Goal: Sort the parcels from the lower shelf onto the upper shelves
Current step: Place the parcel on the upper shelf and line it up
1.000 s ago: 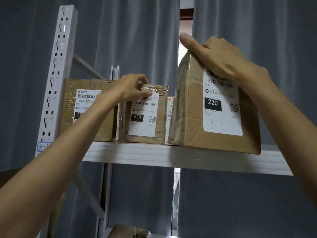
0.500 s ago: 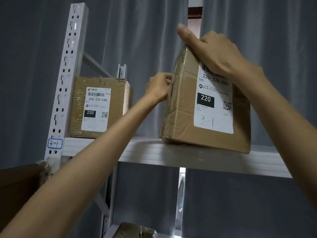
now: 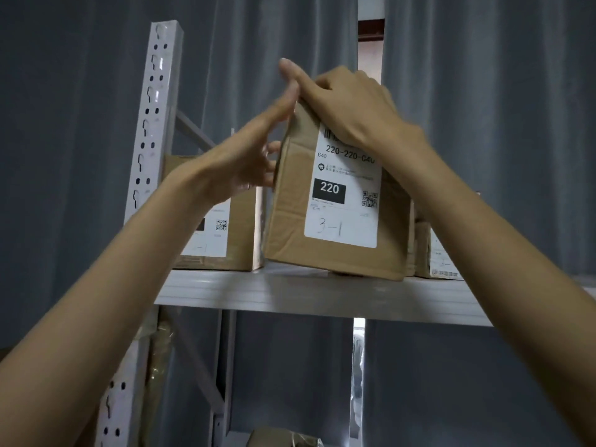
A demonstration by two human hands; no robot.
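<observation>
Right hand (image 3: 350,106) hides parcel (image 3: 335,201) top; left hand (image 3: 245,162) blurred.

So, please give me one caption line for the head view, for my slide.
Both hands, left and right, steady a labelled parcel on the shelf, between two other parcels.

Parcel storeroom — slotted metal shelving (image 3: 151,130), labelled cardboard parcels (image 3: 338,201), grey curtain (image 3: 483,124) backdrop.

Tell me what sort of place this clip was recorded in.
Likely a parcel storeroom or sorting depot: a metal shelf on a slotted upright holds cardboard parcels with printed shipping labels bearing barcodes, QR codes and handwritten "3-1".
</observation>
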